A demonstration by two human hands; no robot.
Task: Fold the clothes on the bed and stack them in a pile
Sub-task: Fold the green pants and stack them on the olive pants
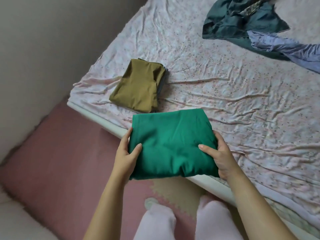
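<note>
Broadly, the bed (pixel 225 94) with its wrinkled pale floral sheet fills most of the view, and the pink floor mat (pixel 69 153) lies beside it. At the far right of the bed a crumpled dark teal garment (pixel 242 19) lies loose, with a rumpled lavender garment (pixel 285 49) touching its near edge. Closest to the person, at the bed's near edge and partly out over the floor, is the green folded garment (pixel 173 144), a thick, smooth, roughly square bundle with a rounded fold along its near side; whether its far part rests on the sheet cannot be told. Near it, toward the bed's corner, sits the olive folded pile (pixel 138 87), with grey layers showing under its right edge. Both hands grip the green bundle by its opposite sides. The left hand (pixel 127 155) curls round the left edge, thumb on top and fingers (pixel 127 135) along the side. The right hand (pixel 220 158) clasps the right edge likewise, thumb pressed on top, its fingers (pixel 220 139) wrapped over the side.
</note>
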